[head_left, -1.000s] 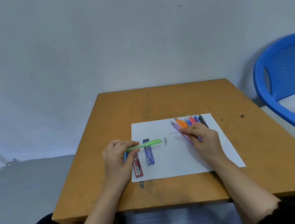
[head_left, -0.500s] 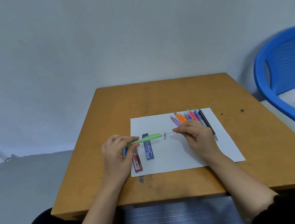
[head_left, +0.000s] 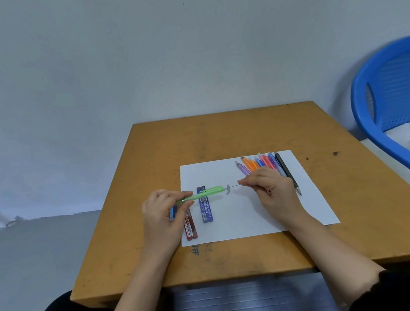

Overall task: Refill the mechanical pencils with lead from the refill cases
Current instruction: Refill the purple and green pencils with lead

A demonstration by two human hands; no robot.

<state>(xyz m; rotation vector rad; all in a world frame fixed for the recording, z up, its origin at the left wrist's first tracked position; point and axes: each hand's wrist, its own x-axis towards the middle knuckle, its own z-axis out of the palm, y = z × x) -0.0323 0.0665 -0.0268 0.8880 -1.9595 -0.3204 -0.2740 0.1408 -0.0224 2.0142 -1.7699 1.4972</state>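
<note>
My left hand (head_left: 162, 216) grips a green mechanical pencil (head_left: 202, 194), held level with its open end pointing right. My right hand (head_left: 271, 190) pinches a thin lead (head_left: 234, 186) whose tip meets that open end. A small grey cap (head_left: 228, 189) lies on the white paper (head_left: 244, 216) just under the pencil's end. A blue refill case (head_left: 205, 208) and a red refill case (head_left: 189, 225) lie on the paper by my left hand. A blue item (head_left: 172, 212) shows under my left fingers. A row of coloured mechanical pencils (head_left: 261, 162) lies behind my right hand.
The wooden table (head_left: 222, 134) ends close to my lap at the front. A blue plastic chair (head_left: 393, 104) stands at the right with white cloth on its seat. A bare wall is behind the table, and grey floor lies to the left.
My right hand left the pencil row and carried the lead leftward to the green pencil's open end. The left hand kept its grip on the pencil.
</note>
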